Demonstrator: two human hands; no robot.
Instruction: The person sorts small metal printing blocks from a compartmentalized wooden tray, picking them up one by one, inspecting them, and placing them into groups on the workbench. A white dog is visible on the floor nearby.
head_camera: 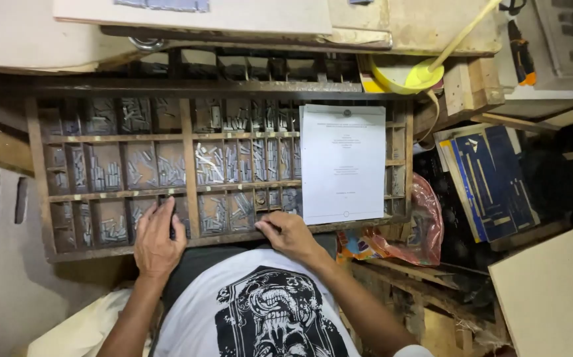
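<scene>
Wooden and dark with wear, the shallow compartmented type tray [187, 158] lies flat in front of me, its long near rail against my body so every cell is within reach. Small grey metal type pieces [210, 162] fill most compartments, sorted in loose heaps by cell.

My left hand [157, 241] rests on the near rail. Its fingers [164, 208] are spread moderately and extend into a near-row compartment; they lie over the pieces there, and I cannot tell whether any piece is pinched.

My right hand [293, 235] sits on the same rail, further right. Its fingers are curled narrow, tips drawn together at the rail edge, as if closed on something small; the contents are hidden, so I cannot tell what, if anything, they hold.

One white printed paper sheet [343, 162] lies on the tray's right end, covering those cells, positioned where I can read it while working.

Beyond the tray: a yellow plastic bowl [395, 76], a blue flat package [491, 178], and a red plastic bag [425, 228].
</scene>
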